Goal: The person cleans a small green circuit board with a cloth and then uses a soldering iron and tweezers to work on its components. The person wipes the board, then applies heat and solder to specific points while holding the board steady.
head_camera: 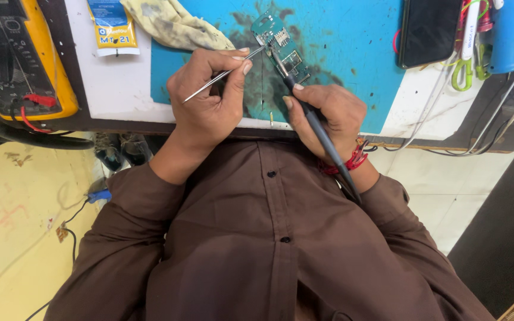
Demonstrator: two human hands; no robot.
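Note:
A small green circuit board [281, 44] lies on a blue work mat [340, 53] stained dark around it. My left hand [209, 98] grips thin metal tweezers [224, 74] whose tips touch the board's near left edge. My right hand [328, 113] holds a dark soldering iron [319, 128] like a pen, its tip resting on the board beside the tweezers. The iron's handle runs back over my wrist, which wears a red thread band [352, 160].
A yellow multimeter [19, 56] with red and black leads sits at the left. A dirty cloth [174, 24] and a small yellow-blue packet [113, 27] lie at the mat's far left. A black phone [426, 30], blue tool [507, 32] and cables [483, 119] crowd the right.

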